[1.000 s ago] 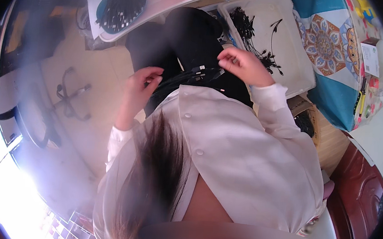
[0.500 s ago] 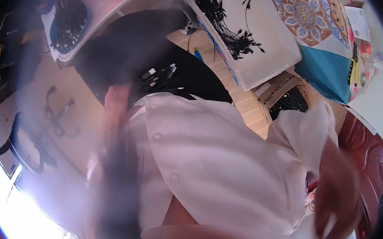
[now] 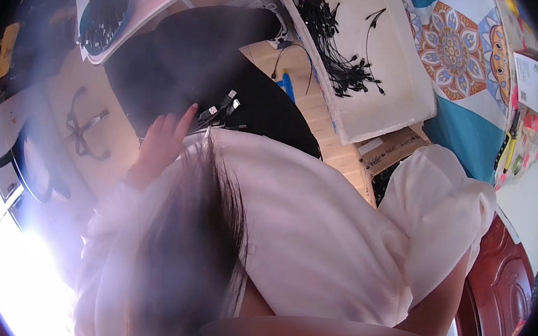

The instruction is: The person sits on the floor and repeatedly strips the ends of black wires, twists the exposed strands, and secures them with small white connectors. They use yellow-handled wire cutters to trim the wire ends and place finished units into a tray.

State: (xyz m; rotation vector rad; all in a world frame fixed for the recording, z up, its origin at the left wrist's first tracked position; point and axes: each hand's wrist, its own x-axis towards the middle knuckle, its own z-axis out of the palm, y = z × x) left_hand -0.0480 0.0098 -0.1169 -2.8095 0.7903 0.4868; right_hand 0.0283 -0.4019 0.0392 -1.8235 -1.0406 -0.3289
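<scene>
My left hand (image 3: 158, 145) lies at the left side of my lap, its fingers stretched and somewhat apart. Its fingertips are beside a small bunch of black USB cables (image 3: 226, 105) with silver plugs, resting on the black cloth (image 3: 274, 114) over my lap. Nothing shows in that hand. My right forearm (image 3: 434, 307) is bent back toward me at the lower right; a blurred patch covers its end, and the right hand does not show. Loose dark hair hangs over the front of my white shirt (image 3: 315, 223).
A white tray (image 3: 408, 110) holds a heap of black cables (image 3: 340, 52). Beside it stands a cardboard box (image 3: 392, 154) of dark cables. More cables fill a teal basket (image 3: 106, 19) at the upper left. One loose cable (image 3: 84, 127) lies on the left. Yellow-handled pliers (image 3: 509, 147) are far right.
My left hand has moved slightly down and its fingers have spread. My right hand, blurred at lower right before, has gone out of sight as its forearm folded inward. The view has shifted.
</scene>
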